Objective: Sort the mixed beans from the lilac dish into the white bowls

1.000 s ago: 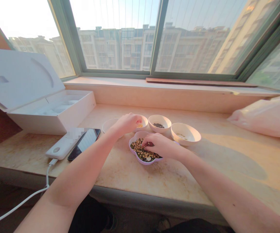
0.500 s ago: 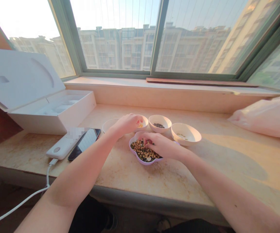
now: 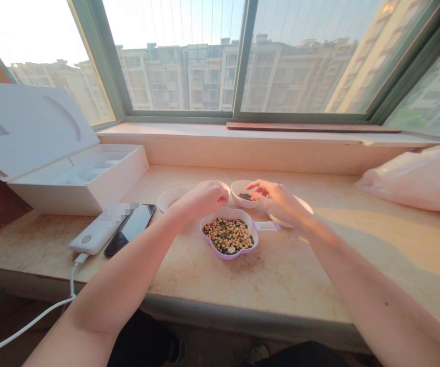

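Purple dish (image 3: 227, 256): sitting on the desk (image 3: 189, 278), nearest the body, holding a dense tan-and-dark mix (image 3: 229, 235).
Dark heap (image 3: 245, 197): lying small in 1 white bowl (image 3: 243, 205) behind the dish; this portion is looking done.
Remaining mix: far outweighing that heap, so sorting is seeming early; the other 3 bowls' contents are mostly hidden.
Right hand (image 3: 275, 200): hovering palm-down, fingers standing loosely parted over the dark heap; no grip is showing.
Left hand (image 3: 209, 198): hanging bent-wristed at the neighbouring bowl (image 3: 210, 183), fingers lying curled; cannot tell if anything is being held.
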### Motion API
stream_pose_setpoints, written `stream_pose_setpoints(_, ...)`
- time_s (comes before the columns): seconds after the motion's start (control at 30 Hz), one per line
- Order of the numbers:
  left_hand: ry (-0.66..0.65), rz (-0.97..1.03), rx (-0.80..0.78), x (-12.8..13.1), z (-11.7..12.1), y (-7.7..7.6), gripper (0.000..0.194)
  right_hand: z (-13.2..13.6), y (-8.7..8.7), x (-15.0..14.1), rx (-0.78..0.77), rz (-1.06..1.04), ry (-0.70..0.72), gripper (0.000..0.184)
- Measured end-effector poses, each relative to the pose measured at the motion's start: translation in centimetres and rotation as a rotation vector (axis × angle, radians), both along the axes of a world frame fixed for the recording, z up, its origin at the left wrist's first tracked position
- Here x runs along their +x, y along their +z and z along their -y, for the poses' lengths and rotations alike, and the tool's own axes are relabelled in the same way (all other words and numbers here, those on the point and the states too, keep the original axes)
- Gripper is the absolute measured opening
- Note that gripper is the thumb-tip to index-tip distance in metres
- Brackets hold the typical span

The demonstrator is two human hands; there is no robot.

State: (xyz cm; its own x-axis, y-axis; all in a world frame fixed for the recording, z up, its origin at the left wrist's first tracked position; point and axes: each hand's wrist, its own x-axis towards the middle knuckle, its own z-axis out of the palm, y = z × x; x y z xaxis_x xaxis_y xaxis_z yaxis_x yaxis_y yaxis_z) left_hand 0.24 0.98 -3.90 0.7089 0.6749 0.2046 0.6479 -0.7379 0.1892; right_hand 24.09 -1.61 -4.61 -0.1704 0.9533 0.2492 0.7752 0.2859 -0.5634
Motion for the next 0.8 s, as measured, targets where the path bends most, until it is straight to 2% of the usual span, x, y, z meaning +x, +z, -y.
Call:
stream_pose_setpoints(0.07,-0.036,-0.047,-0.046,0.6,0.7,0.0,0.023,-0.7,0.3,1.5,0.070,0.113,-0.079,0.026)
stream_pose_setpoints(0.13,-0.076,-0.109,-0.092,1.1,1.5,0.1,0.024,-1.3,0.6,2.9,0.060,0.191,-0.079,0.022)
stream_pose_setpoints(0.33,-0.133,-0.276,-0.169,2.2,3.1,-0.1,0.028,-2.4,0.8,5.9,-0.109,0.352,-0.084,0.026)
stream_pose_setpoints(0.47,-0.187,-0.294,-0.195,2.4,3.1,-0.4,0.034,-2.7,0.7,6.5,-0.175,0.430,-0.103,0.029)
stream_pose_setpoints(0.8,-0.174,-0.217,-0.269,2.5,2.5,-1.2,0.042,-2.7,0.3,6.2,-0.213,0.444,-0.100,0.032)
